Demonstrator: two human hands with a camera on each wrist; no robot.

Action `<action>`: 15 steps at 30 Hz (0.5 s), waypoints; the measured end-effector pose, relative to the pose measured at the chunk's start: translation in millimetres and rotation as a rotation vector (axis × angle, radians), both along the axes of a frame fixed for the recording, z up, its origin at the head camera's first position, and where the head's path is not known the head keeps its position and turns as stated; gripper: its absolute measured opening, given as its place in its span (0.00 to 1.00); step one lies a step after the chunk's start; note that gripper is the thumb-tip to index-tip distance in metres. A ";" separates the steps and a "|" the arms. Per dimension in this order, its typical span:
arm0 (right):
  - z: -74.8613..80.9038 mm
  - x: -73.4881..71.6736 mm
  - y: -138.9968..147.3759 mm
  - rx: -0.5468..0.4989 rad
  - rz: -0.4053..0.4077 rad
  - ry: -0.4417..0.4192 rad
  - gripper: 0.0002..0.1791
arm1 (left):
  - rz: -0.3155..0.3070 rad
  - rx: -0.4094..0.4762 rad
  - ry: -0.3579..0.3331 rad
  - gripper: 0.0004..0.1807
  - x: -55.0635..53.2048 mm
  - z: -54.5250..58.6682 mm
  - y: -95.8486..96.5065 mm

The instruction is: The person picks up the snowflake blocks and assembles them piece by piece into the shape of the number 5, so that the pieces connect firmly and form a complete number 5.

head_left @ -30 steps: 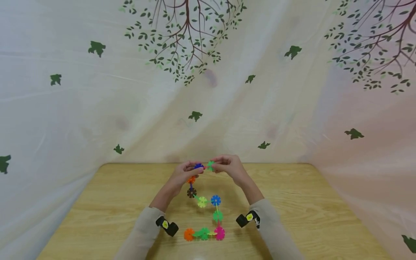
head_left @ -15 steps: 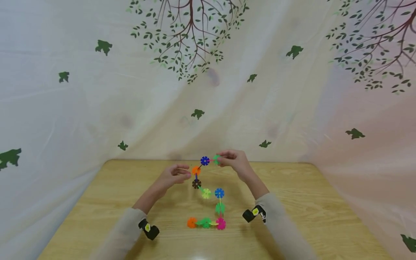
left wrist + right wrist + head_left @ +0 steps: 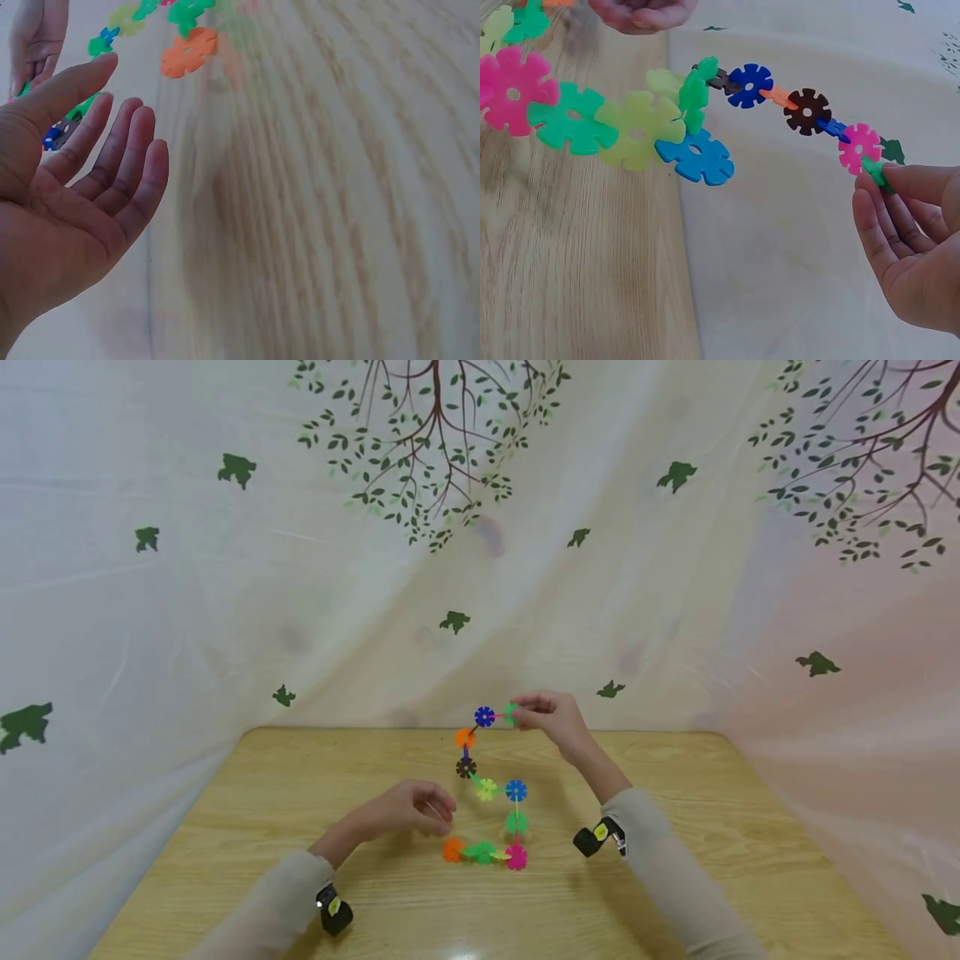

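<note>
A chain of colourful notched plastic discs, slotted together, winds from my right hand toward the front of the table. The right hand [image 3: 555,718] pinches the green end disc [image 3: 874,172] between thumb and fingers. A pink disc [image 3: 859,149] joins onto it, with a dark blue disc [image 3: 484,717] further along. At the other end are an orange disc [image 3: 452,849] and a magenta disc [image 3: 516,857]. My left hand [image 3: 412,810] hovers close to that orange disc with loosely bent fingers and nothing in them. The left wrist view shows the hand [image 3: 90,187] apart from the orange disc [image 3: 189,52].
The chain is over a wooden table [image 3: 675,843], whose far edge meets a pale cloth backdrop [image 3: 337,610] printed with branches and leaves. Each wrist wears a black camera, one of them the left wrist camera [image 3: 334,910].
The left hand has let go near the dark blue disc and come down toward the orange end. The right hand, still pinching the green disc, has moved slightly up and right, and the chain shifted along.
</note>
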State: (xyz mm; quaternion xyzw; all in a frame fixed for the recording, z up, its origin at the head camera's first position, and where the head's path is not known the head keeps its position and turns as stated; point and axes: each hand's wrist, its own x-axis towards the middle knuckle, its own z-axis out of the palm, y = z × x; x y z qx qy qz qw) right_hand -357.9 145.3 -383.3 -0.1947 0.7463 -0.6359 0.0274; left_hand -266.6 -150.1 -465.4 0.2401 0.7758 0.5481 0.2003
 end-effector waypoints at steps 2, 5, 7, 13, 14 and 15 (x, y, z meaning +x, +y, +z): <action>1.3 -1.1 0.1 0.013 0.000 0.002 0.16 | -0.020 -0.019 -0.010 0.20 1.2 -0.6 3.2; 2.4 -3.3 0.6 0.026 0.004 0.004 0.16 | -0.036 -0.049 0.000 0.19 1.6 -1.6 7.8; 2.9 -4.4 1.0 0.025 0.009 0.001 0.16 | -0.049 -0.062 0.014 0.18 1.5 -1.9 10.5; 2.0 -7.5 3.8 0.028 0.020 -0.006 0.15 | -0.070 -0.099 0.026 0.16 1.2 -4.5 16.4; 2.0 -7.7 4.5 0.035 0.019 -0.007 0.15 | -0.065 -0.109 0.020 0.15 1.4 -5.3 17.2; 2.0 -8.0 5.3 0.042 0.020 -0.009 0.15 | -0.063 -0.118 0.015 0.15 1.6 -5.9 17.9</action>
